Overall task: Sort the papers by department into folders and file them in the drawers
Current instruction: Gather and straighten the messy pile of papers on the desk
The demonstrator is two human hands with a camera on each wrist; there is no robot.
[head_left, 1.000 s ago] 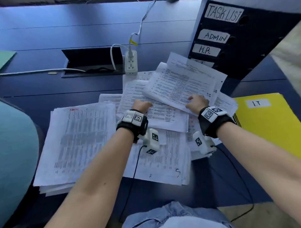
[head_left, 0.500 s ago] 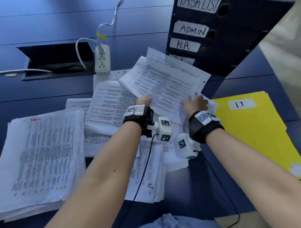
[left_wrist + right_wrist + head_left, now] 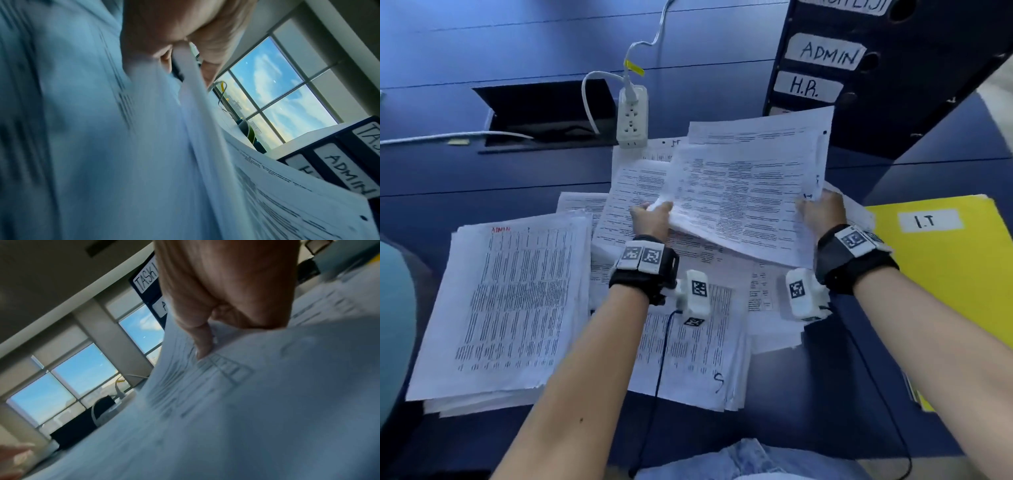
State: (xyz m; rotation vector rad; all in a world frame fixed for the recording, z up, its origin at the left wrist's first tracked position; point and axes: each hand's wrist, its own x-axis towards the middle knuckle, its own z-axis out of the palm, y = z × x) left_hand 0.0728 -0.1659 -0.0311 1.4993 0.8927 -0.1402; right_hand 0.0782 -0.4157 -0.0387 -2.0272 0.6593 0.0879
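Note:
Both hands hold a bundle of printed sheets point(image 3: 750, 192) lifted off the loose paper heap point(image 3: 688, 342) in the middle of the blue desk. My left hand point(image 3: 654, 214) pinches the bundle's left edge, seen close in the left wrist view point(image 3: 172, 53). My right hand point(image 3: 820, 209) grips its right edge, thumb on top of the sheets point(image 3: 203, 344). A neat stack headed ADMIN in red point(image 3: 510, 301) lies at the left. A yellow folder labelled I.T point(image 3: 955, 274) lies at the right. The dark drawer unit point(image 3: 887, 68) with ADMIN and H.R. labels stands behind.
A white power strip point(image 3: 632, 118) with a plugged cable sits behind the papers, beside an open cable hatch point(image 3: 544, 113) in the desk. A teal chair back point(image 3: 393, 325) is at the far left. My denim-clad lap point(image 3: 750, 462) is at the desk's front edge.
Both hands have closed on the edges of the top bundle and raised it off the heap, squaring it up. The head view has shifted down and left.

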